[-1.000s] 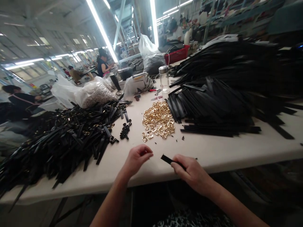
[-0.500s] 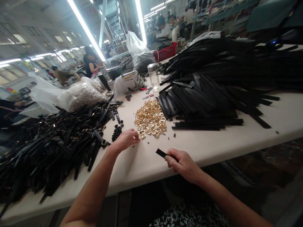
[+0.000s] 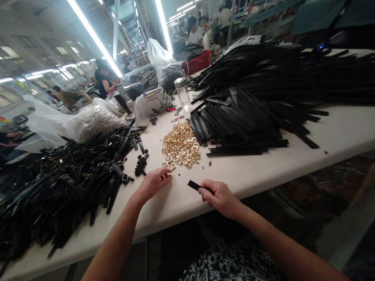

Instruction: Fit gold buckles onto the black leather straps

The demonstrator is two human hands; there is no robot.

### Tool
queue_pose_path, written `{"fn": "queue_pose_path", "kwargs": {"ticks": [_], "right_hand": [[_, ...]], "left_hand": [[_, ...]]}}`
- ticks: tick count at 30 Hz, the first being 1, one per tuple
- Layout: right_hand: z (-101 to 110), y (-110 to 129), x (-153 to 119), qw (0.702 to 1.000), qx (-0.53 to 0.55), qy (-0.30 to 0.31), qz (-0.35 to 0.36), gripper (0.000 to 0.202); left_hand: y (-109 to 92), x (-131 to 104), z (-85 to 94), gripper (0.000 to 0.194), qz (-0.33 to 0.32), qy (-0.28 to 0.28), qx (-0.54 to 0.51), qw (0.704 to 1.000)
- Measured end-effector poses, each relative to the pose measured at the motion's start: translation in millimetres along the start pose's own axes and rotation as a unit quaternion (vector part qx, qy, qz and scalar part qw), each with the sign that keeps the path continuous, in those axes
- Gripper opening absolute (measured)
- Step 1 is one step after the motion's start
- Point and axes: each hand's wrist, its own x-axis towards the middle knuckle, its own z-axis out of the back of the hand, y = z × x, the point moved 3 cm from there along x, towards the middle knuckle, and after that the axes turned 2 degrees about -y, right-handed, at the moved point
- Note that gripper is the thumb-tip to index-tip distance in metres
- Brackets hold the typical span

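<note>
Clearly, plenty is finished and plenty is left on this worktop (image 3: pixel 295 164); along its left end lies a wide heap of black straps (image 3: pixel 67 179), gold glinting here and there among them, so I take those as pieces with their fittings on; toward the right end, plain black strips (image 3: pixel 237 121) lie stacked in front of a larger black bank (image 3: pixel 272 74), with no metal that I can see, and these look like the part not yet done.

Near the middle of the near edge, the right hand (image 3: pixel 218 197) pinches one black strip (image 3: pixel 194 185), thumb and fingers closed firmly round it; its tip points away from the palm toward the left hand, bare of any buckle, so this piece seems barely begun. The left hand (image 3: pixel 155 183) hovers just beside it, thumb and fingertips almost together on what looks like a single gold buckle (image 3: pixel 169 176), though it is small and partly covered; buckle and strip are apart.

Beyond the hands, toward the far edge, sits a pile of loose gold buckles (image 3: pixel 181 145), a good many unused; just left of it is a cluster of small black loops (image 3: pixel 141 165); a glass bottle (image 3: pixel 183 95) stands behind.
</note>
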Motion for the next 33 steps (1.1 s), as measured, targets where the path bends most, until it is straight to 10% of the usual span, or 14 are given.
{"fn": "queue_pose_path", "kwargs": {"ticks": [7,14,23,33], "right_hand": [[-2,-3,0,1.0,0.002,0.005,0.003,0.025],[-2,-3,-1,1.0,0.01,0.003,0.002,0.024],[-4,-4,0,0.995,0.089,0.014,-0.04,0.024],[-46,15,-6,0.835,0.504,0.14,-0.17,0.03]], "left_hand": [[7,-2,2.8,0.028,0.1,-0.039,-0.02,0.994],[-6,12,-0.7,0.004,0.075,0.006,-0.025,0.997],[-18,-4,-3.7,0.024,0.109,-0.046,-0.161,0.98],[-79,-24,-18.4,0.02,0.045,-0.148,-0.376,0.913]]}}
